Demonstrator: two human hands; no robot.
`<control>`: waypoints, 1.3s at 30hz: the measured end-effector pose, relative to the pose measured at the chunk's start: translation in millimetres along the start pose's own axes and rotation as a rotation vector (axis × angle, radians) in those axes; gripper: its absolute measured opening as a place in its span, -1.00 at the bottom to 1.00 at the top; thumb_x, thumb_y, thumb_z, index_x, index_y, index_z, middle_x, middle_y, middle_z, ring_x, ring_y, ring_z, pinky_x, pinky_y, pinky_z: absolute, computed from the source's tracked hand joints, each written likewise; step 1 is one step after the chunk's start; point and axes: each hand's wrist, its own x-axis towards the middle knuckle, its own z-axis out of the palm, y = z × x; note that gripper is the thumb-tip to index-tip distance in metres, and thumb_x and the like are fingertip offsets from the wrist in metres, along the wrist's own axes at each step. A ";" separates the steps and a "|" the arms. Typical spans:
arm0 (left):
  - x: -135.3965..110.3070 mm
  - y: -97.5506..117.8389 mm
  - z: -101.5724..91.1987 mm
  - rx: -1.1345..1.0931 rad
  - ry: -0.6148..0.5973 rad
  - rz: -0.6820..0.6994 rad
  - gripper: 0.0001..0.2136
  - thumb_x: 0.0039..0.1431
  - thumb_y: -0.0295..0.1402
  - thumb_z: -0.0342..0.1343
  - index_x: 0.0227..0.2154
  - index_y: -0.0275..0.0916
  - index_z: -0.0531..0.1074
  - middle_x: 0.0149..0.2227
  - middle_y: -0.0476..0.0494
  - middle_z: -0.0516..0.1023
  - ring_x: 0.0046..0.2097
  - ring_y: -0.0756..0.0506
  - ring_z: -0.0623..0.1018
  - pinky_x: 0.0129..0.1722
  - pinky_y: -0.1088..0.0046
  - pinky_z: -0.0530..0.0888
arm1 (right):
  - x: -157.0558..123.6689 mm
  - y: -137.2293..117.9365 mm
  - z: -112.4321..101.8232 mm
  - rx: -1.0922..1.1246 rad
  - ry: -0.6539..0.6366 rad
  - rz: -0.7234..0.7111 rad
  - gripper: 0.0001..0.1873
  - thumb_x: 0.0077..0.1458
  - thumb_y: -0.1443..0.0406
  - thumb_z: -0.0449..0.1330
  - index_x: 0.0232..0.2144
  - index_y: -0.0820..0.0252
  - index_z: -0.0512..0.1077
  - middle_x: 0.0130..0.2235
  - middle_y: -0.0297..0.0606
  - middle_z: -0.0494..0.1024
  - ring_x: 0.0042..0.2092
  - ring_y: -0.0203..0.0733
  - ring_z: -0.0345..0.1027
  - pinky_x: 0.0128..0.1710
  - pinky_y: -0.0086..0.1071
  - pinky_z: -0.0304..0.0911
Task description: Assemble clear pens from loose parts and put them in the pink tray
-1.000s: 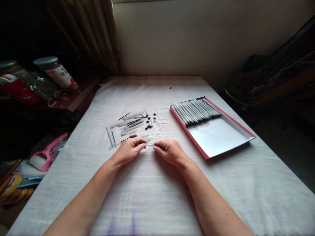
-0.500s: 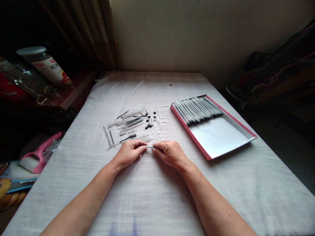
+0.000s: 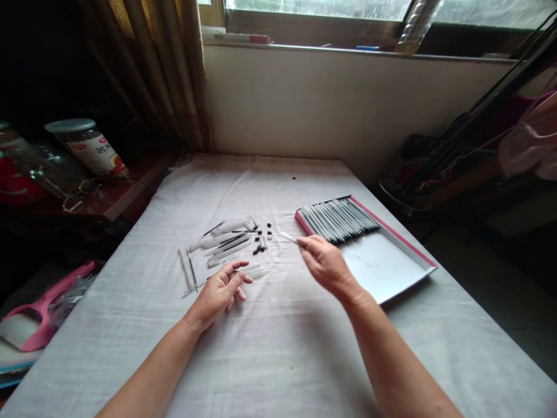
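My right hand (image 3: 324,262) pinches a slim whitish pen (image 3: 288,237) whose tip points left; the rest is hidden in my fingers. That hand hovers at the left edge of a shallow box lid (image 3: 394,273) with pink sides and a white inside. A row of assembled pens (image 3: 339,219) with black ends lies in its far part. My left hand (image 3: 224,285) has its fingers apart and holds nothing, just in front of loose clear pen barrels (image 3: 228,261). Dark refills (image 3: 230,241) lie among the barrels, and several small black plugs (image 3: 261,248) are scattered to their right.
A white cloth (image 3: 256,360) covers the table. On a side table to the left stand a lidded jar (image 3: 93,148) and other glassware. A pink-handled tool (image 3: 41,307) sits low at the left. A wall with a window (image 3: 322,11) rises behind.
My hands have parted. The right one has carried the pen right, toward the box lid, while the left has let go and opened. The camera view has tilted up, showing the window.
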 end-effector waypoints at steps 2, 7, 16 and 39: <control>0.0 -0.2 -3.4 -0.052 0.011 0.001 -0.43 -0.01 0.01 0.19 0.00 -0.25 0.33 -0.27 -0.15 0.53 -0.49 0.04 0.48 -0.71 0.67 0.20 | 22.6 32.2 -23.6 -0.006 0.145 0.129 -0.66 0.09 0.25 0.09 -0.10 0.18 0.49 -0.16 -0.15 0.59 -0.19 -0.14 0.48 -0.13 -0.31 0.35; 0.0 0.6 -4.3 -0.123 0.018 0.041 -0.47 -0.02 -0.02 0.22 -0.06 -0.27 0.38 -0.32 -0.12 0.51 -0.47 0.04 0.47 -0.69 0.66 0.25 | 68.2 121.9 -69.4 -0.297 0.342 0.525 -0.72 -0.04 0.23 0.15 -0.28 0.22 0.53 -0.33 -0.11 0.62 -0.27 -0.03 0.48 -0.21 -0.22 0.32; 2.0 -1.8 -5.5 -0.146 0.002 0.014 -0.52 -0.04 -0.02 0.25 -0.15 -0.26 0.44 -0.36 -0.10 0.52 -0.46 0.03 0.47 -0.67 0.62 0.31 | 96.3 181.9 -75.8 -0.543 0.253 0.608 -0.68 -0.08 0.25 0.14 -0.28 0.18 0.59 -0.32 -0.12 0.63 -0.31 -0.05 0.47 -0.33 -0.30 0.28; 1.2 -2.8 -4.8 -0.148 -0.023 0.064 -0.53 -0.03 -0.03 0.24 -0.16 -0.29 0.45 -0.35 -0.13 0.54 -0.45 0.02 0.48 -0.63 0.61 0.33 | 85.4 65.5 -27.7 -0.484 0.116 0.064 -0.68 0.11 0.26 0.05 -0.20 0.11 0.57 -0.13 -0.19 0.59 -0.13 -0.09 0.43 -0.15 -0.34 0.27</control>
